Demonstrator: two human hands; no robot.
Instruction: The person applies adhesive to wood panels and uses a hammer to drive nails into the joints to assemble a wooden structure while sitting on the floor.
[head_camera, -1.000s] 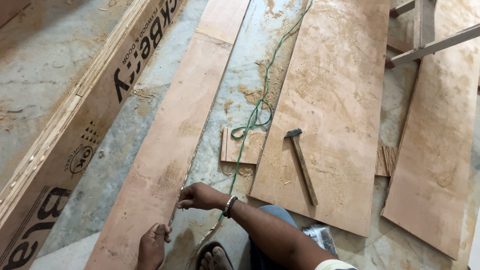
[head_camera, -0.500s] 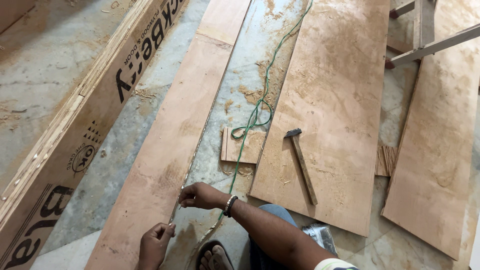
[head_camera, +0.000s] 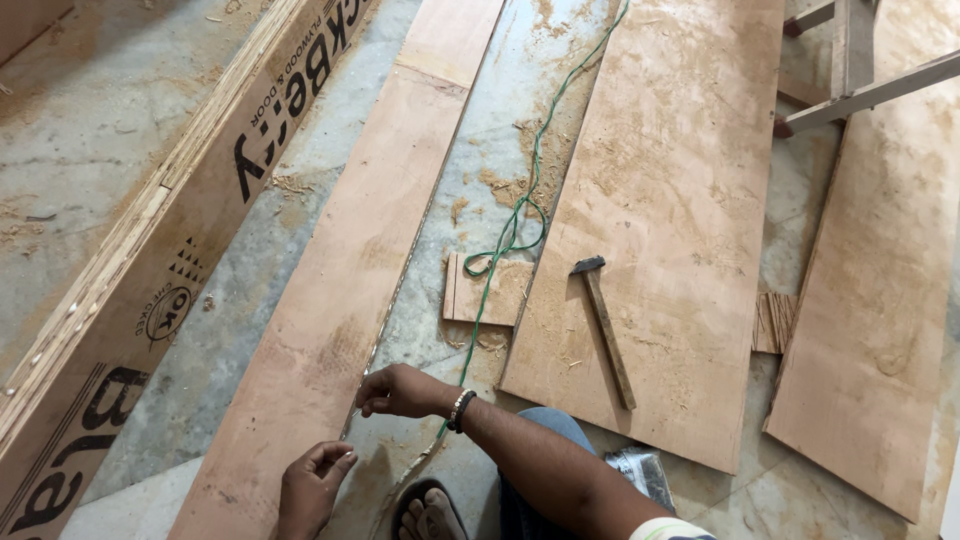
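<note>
Along the plywood strip (head_camera: 340, 300) edge, both hands (head_camera: 400, 390) seemingly pinch something too thin to identify.

One head-worn camera is looking steeply down and toward 12 o'clock, sitting close above the floor (head_camera: 200, 340), with the wearer's arms entering from 6 o'clock.

Long plank (head_camera: 350, 290): on the floor (head_camera: 500, 130), left of the cord (head_camera: 510, 235).
Hammer (head_camera: 605, 330): on the wide sheet (head_camera: 670, 200), right of the cord.
Hands: right hand (head_camera: 400, 390) and left hand (head_camera: 310, 485) at the plank's near right edge.
</note>
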